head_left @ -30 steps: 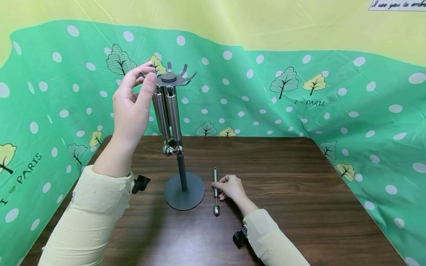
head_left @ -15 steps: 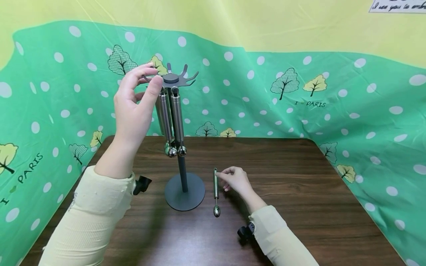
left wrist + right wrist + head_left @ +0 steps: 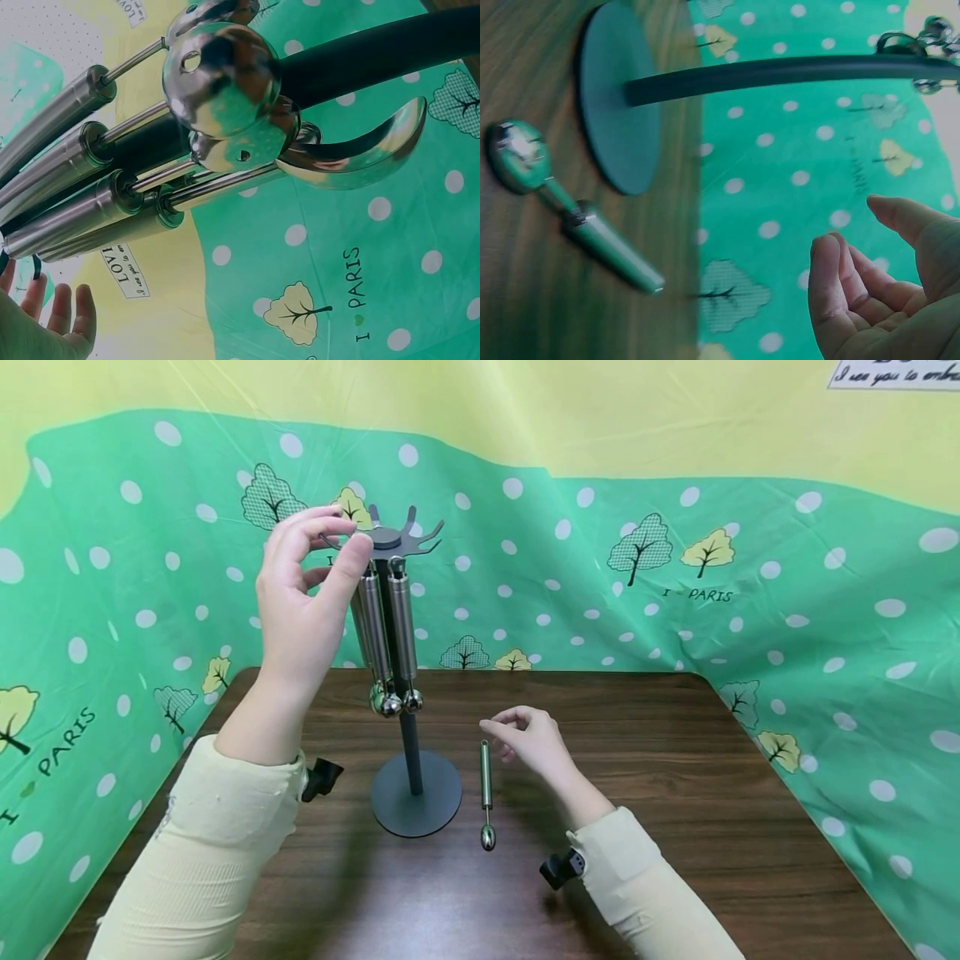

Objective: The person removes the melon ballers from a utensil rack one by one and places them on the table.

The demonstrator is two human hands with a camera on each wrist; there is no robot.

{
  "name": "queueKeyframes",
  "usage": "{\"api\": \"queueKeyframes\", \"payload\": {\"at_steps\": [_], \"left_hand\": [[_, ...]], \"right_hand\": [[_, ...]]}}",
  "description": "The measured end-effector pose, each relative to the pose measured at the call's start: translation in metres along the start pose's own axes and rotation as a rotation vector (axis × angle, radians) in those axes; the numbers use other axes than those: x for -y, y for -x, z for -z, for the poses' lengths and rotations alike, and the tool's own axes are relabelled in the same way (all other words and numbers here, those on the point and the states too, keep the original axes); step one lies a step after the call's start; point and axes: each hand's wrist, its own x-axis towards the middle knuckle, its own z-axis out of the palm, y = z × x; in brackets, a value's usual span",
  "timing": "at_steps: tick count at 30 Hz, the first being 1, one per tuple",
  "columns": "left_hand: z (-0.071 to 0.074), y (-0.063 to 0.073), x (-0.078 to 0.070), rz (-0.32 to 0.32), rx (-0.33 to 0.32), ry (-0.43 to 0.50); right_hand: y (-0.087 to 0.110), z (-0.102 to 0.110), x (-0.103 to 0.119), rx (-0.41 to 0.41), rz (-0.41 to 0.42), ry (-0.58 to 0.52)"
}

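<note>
- Scoop (image 3: 486, 785): lies on the table (image 3: 645, 752), bowl end near, handle running straight away.
- Right hand (image 3: 531, 742): the nearer hand, grasping nothing, small gap between thumb and fingers; its tips sit just beyond the handle's far end.
- Stand (image 3: 410, 743): upright, left of the scoop.
- Left hand (image 3: 303, 577): up at the stand's hooks (image 3: 426, 541), well apart from the scoop; whether it grips one, I cannot tell.

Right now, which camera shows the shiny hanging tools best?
The left wrist view: the hanging tools appear up close, with four handles visible. The head view shows them smaller and overlapping; the right wrist view catches only some ends at its edge.
</note>
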Motion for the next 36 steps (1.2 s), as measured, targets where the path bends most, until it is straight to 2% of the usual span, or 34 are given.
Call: {"api": "queueKeyframes", "payload": {"at_steps": [9, 20, 29, 36], "left_hand": [[-0.004, 0.001, -0.002, -0.01, -0.02, 0.038], [-0.007, 0.002, -0.004, -0.015, -0.033, 0.043], [-0.01, 0.003, -0.005, -0.022, -0.061, 0.041], [-0.011, 0.003, -0.006, -0.017, -0.071, 0.03]], "right_hand": [[0.008, 0.003, 0.039, 0.045, 0.109, -0.015], [0.018, 0.002, 0.081, 0.064, 0.236, -0.031], [0.025, -0.001, 0.103, 0.076, 0.308, -0.084], [0.03, -0.007, 0.118, 0.061, 0.376, -0.082]]}}
